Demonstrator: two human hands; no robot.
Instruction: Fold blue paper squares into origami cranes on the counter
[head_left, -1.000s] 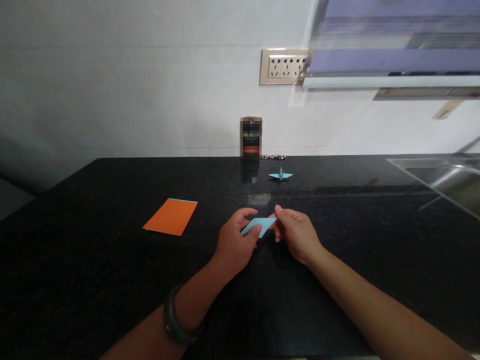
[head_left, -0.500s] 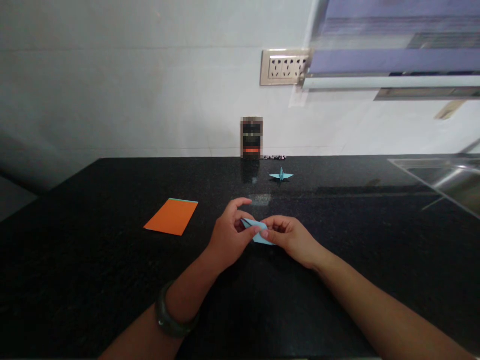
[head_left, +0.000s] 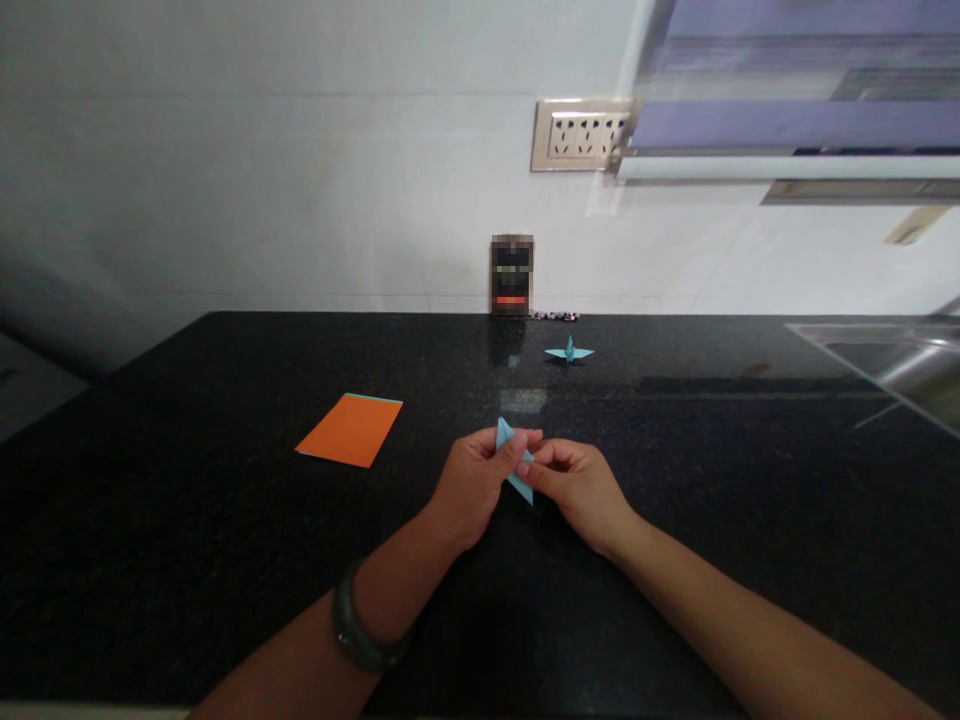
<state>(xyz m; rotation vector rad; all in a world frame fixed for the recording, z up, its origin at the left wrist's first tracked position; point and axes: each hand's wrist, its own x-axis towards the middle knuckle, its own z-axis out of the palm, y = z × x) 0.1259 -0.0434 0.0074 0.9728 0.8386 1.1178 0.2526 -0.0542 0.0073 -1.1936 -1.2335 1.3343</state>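
Note:
A light blue piece of folded origami paper (head_left: 519, 487) is held between both hands, just above the dark countertop. It stands narrow and slanted, with one pointed end toward the wall and the other toward me. My left hand (head_left: 478, 478) pinches it, thumb on the near face and fingers behind. My right hand (head_left: 579, 482) grips its right edge between thumb and index finger. Fingers cover the paper's middle, so its folds there are hidden. Farther back, a finished blue paper crane (head_left: 570, 351) stands with its wings spread.
Orange square paper (head_left: 350, 430), with a green edge showing beneath, lies to the left on the black countertop (head_left: 187, 520). A blurred-out upright object (head_left: 512, 277) leans at the wall beside a beaded string (head_left: 556, 316). A metal sink (head_left: 900, 360) is at the right.
The folded paper has turned from lying sideways to a steeper slant, its tip now pointing away from me. My left fingers, raised before, have closed in around it.

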